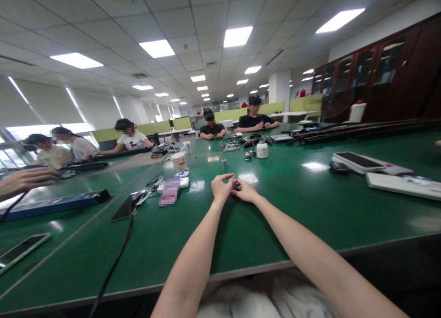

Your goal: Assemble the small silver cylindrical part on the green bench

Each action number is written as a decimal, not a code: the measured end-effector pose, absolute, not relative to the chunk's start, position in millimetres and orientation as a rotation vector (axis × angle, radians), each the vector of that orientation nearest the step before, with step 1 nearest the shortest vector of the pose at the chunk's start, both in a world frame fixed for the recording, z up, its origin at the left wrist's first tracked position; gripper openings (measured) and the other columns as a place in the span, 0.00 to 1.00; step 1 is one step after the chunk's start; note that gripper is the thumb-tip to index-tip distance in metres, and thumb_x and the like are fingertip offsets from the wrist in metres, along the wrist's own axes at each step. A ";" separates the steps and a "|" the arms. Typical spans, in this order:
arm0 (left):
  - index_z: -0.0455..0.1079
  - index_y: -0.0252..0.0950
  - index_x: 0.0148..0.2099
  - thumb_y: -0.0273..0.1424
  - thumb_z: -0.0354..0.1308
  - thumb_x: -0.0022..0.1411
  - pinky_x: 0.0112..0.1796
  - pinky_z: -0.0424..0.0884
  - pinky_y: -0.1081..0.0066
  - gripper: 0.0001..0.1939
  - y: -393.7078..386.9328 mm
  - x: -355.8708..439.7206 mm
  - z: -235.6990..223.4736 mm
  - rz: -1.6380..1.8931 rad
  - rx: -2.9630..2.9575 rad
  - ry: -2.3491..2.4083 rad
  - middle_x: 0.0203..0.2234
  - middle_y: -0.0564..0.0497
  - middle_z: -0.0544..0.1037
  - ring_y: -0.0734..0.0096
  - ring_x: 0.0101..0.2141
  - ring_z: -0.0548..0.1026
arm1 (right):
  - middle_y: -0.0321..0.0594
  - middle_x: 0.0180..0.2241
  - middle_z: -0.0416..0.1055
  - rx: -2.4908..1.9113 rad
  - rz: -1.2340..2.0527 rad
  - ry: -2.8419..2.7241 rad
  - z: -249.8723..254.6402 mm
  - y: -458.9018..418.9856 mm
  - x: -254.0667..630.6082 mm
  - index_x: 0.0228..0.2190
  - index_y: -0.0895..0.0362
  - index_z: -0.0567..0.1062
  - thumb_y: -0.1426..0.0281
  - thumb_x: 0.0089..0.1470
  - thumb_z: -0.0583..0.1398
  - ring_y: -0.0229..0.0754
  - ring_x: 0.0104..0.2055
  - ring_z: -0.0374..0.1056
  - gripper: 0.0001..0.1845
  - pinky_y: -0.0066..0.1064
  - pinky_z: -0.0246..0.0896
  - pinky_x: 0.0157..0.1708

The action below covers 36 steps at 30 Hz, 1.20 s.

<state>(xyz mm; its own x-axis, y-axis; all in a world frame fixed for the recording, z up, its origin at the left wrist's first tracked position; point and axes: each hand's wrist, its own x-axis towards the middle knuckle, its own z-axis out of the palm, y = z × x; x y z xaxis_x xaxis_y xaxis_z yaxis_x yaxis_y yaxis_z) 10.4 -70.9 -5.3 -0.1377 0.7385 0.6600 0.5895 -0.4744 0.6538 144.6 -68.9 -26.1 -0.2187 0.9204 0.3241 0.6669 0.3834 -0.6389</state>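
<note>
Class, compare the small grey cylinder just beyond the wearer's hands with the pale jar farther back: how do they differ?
The grey cylinder is much smaller than the pale jar. The cylinder looks plain grey; the jar is whitish with markings. The cylinder is straight-sided, the jar rounded. Both stand on the green tabletop.

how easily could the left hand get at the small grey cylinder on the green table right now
Probably yes: the grey cylinder stands just beyond the left hand, with green tabletop showing between them. That hand seems busy close to the right hand, though, so may need freeing first.
</note>
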 end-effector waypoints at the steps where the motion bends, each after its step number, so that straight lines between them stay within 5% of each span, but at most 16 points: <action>1: 0.80 0.43 0.38 0.34 0.61 0.56 0.44 0.70 0.69 0.08 -71.6 10.3 -4.9 1.663 2.004 1.552 0.35 0.52 0.82 0.68 0.39 0.77 | 0.39 0.44 0.75 -1.360 0.485 -1.972 -26.1 -69.0 144.5 0.46 0.53 0.70 0.62 0.49 0.63 0.45 0.41 0.72 0.21 0.33 0.63 0.38; 27: 0.74 0.40 0.33 0.32 0.59 0.55 0.45 0.68 0.67 0.04 -78.8 18.6 -3.1 1.618 2.013 1.728 0.32 0.49 0.78 0.64 0.42 0.72 | 0.39 0.44 0.75 -1.346 0.491 -1.961 -27.9 -66.2 143.5 0.46 0.52 0.71 0.63 0.48 0.63 0.46 0.43 0.72 0.22 0.33 0.64 0.40; 36: 0.71 0.41 0.41 0.28 0.59 0.55 0.45 0.65 0.65 0.10 -83.7 20.8 -0.8 1.695 2.024 1.663 0.30 0.52 0.80 0.63 0.41 0.71 | 0.39 0.44 0.75 -1.349 0.489 -1.963 -25.0 -69.6 142.5 0.46 0.53 0.71 0.64 0.48 0.63 0.45 0.43 0.72 0.22 0.32 0.63 0.40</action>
